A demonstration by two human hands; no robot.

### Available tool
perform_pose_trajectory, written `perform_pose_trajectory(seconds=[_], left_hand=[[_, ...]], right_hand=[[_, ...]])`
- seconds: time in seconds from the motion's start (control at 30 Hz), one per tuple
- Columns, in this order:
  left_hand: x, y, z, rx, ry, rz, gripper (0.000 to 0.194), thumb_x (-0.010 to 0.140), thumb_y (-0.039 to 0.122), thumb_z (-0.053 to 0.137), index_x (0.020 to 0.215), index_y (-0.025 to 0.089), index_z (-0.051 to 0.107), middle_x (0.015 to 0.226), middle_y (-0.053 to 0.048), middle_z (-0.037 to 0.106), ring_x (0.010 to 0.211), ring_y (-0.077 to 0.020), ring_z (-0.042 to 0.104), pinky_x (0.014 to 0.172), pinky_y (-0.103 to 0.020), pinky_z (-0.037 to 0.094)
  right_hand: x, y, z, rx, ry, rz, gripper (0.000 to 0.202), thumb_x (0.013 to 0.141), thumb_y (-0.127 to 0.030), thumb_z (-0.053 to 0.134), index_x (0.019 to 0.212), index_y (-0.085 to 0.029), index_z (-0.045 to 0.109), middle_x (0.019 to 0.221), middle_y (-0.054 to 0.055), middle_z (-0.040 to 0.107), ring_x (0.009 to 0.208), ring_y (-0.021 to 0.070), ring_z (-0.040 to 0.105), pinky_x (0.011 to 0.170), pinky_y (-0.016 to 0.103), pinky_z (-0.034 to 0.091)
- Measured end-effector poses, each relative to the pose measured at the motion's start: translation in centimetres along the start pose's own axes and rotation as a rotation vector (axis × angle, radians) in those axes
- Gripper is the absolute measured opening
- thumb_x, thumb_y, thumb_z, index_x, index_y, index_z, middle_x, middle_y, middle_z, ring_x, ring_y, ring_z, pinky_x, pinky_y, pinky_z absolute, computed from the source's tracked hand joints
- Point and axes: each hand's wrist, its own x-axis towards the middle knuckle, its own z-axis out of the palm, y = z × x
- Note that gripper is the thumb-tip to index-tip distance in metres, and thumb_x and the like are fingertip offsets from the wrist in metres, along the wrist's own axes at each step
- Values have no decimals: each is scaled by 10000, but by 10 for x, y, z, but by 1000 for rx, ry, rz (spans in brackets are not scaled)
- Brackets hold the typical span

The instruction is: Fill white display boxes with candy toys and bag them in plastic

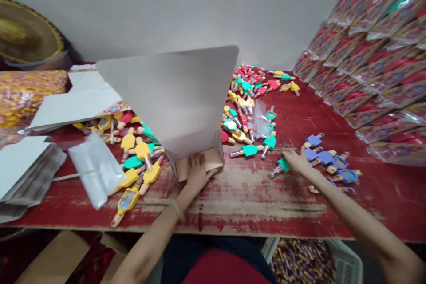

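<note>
Fingers of the right hand (pixel 297 159) are resting over the inner end of a teal popsicle-shaped toy (pixel 283 165), in apparent contact; whether they are gripping it, I cannot tell from where I am standing. The toy is lying on the worn red tabletop (pixel 233 206), beneath and just left of the fingertips. Its long axis is running obliquely: the clear tube end is pointing left and toward the near table edge, while the opposite end is disappearing under the hand.

The right hand is clearly the nearer one. The left hand (pixel 197 171) is occupying the shallow tray (pixel 215 158) of a cardboard display carton (pixel 183 93), fingers lying on the brown floor and thumb spreading to the right by the front rim. Whether it is pinching the carton or merely bearing down, I cannot determine.

The carton is standing left of the teal toy, with bare tabletop separating them. Its tray is opening toward the worker, long axis running left to right and slanting slightly away at the right end; its tall pale back panel is rising behind, widening toward the top. A group of purple toys (pixel 325 158) is lying just right of the right hand.
</note>
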Motion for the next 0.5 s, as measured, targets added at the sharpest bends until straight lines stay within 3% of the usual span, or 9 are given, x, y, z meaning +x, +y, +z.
perform_pose_trajectory(seconds=[0.1, 0.2, 0.27, 0.37, 0.5], left_hand=[[0, 17, 4, 41, 5, -22, 898, 902, 649, 620, 1516, 13, 464, 1530, -300, 491, 1452, -462, 420, 1244, -597, 246], [0, 27, 10, 50, 24, 27, 780, 958, 576, 580, 1540, 72, 455, 1590, -244, 451, 1500, -395, 393, 1261, -550, 261], [-2, 30, 13, 55, -1, 100, 661, 999, 498, 543, 1542, 130, 468, 1634, -186, 413, 1537, -345, 356, 1274, -527, 259], [-3, 32, 14, 71, -66, 156, 637, 997, 432, 563, 1542, 117, 464, 1659, -186, 363, 1565, -332, 305, 1284, -524, 252], [-6, 33, 14, -52, -82, 110, 597, 992, 315, 573, 1532, 85, 466, 1655, -203, 362, 1562, -347, 304, 1286, -524, 257]], right_hand=[[-22, 13, 9, -126, -152, -158, 581, 835, 2, 417, 1363, -149, 608, 1373, 232, 639, 1288, 324, 577, 1123, 653, 284], [-42, 18, 10, -162, -117, -269, 662, 804, 8, 428, 1439, -126, 562, 1385, 231, 638, 1270, 311, 619, 1043, 505, 434], [-55, 9, 3, -128, -56, -317, 644, 797, -32, 466, 1430, -93, 571, 1282, 230, 697, 1157, 307, 687, 968, 435, 496], [-73, -35, -23, 34, 57, -434, 615, 895, -140, 467, 1509, -123, 503, 1117, 172, 757, 912, 260, 740, 798, 336, 542], [-88, -149, -77, 147, 188, -655, 546, 1037, -319, 441, 1576, -233, 440, 1106, 125, 750, 845, 231, 732, 724, 290, 530]])
